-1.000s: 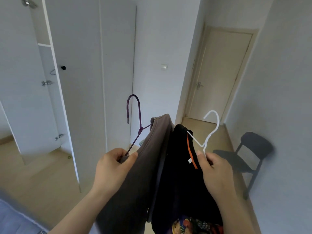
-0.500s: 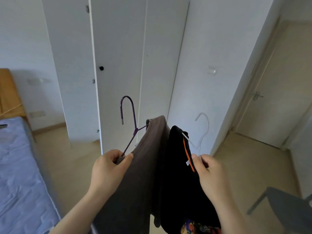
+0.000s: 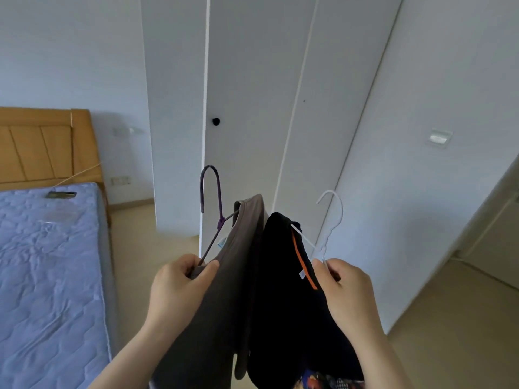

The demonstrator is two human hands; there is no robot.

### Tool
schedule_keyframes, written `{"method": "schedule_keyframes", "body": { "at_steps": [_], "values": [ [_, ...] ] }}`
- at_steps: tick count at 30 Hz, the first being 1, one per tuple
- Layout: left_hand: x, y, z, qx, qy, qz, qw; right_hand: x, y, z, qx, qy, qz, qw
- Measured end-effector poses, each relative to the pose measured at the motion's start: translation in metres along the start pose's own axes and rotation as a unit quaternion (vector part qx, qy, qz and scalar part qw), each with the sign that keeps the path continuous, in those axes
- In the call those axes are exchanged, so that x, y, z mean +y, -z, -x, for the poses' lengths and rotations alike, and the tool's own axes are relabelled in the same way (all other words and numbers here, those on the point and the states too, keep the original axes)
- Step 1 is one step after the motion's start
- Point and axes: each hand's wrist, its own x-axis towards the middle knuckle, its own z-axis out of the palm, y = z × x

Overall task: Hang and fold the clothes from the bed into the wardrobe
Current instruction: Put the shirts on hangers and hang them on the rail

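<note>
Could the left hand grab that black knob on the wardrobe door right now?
Probably not as it stands: the left hand grips the purple hanger carrying the grey garment. Nothing blocks the way to the knob, but that hand is full.

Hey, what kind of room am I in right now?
Probably a home bedroom. A bed with a wooden headboard stands at the left, a white wardrobe is straight ahead, and the left hand grips a purple hanger, the right hand a white hanger, both carrying clothes.
</note>
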Motion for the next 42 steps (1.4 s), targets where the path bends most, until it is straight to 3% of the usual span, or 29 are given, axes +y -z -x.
{"method": "schedule_keyframes", "body": {
  "at_steps": [16, 24, 42],
  "values": [
    [-0.039, 0.0, -0.105, 0.208, 0.109, -0.112, 0.966, 0.012, -0.16, -0.18, -0.167, 0.11, -0.135, 0.97],
    [-0.082, 0.032, -0.16, 0.257, 0.142, -0.14, 0.946, -0.022, -0.251, -0.235, -0.222, 0.152, -0.16, 0.95],
    [-0.186, 0.114, -0.357, 0.245, 0.144, -0.115, 0.952, -0.11, -0.443, -0.356, -0.213, 0.103, -0.167, 0.957]
  ]
}}
